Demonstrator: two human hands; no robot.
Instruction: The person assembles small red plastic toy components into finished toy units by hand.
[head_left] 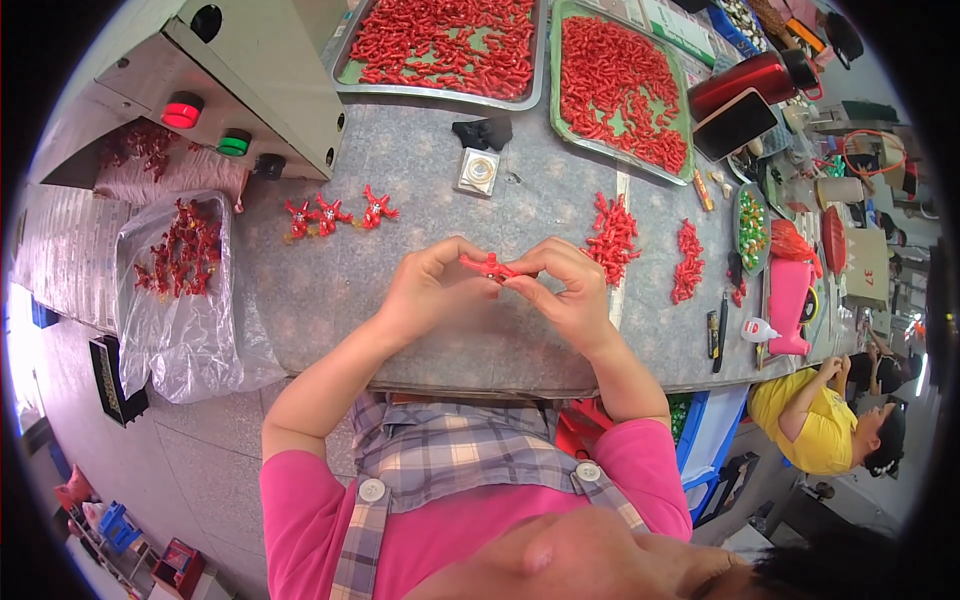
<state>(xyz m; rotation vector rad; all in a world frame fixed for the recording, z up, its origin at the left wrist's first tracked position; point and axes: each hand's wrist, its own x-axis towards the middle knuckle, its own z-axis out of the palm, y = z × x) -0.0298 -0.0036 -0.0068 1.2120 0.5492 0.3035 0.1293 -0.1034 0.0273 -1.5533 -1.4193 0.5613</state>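
Note:
Over the near middle of the table, my left hand (425, 285) and my right hand (568, 290) pinch a small glossy red figure (490, 268) between them. Limb-like parts stick out of it, and the fingertips hide some of it. To the left on the tabletop stand three similar red figures (331, 213) with yellowish bits at their bases. Right of my right hand lies a loose pile of small red pieces (611, 245), with a smaller pile of red pieces (687, 262) farther right.
Two trays of red pieces, a metal tray (440, 97) and a green-lined tray (568, 125), fill the far side. A machine box (250, 90) with buttons stands far left, above a plastic-lined bin (225, 345). A glue bottle (757, 330) lies right; beyond sits a co-worker in yellow (810, 420).

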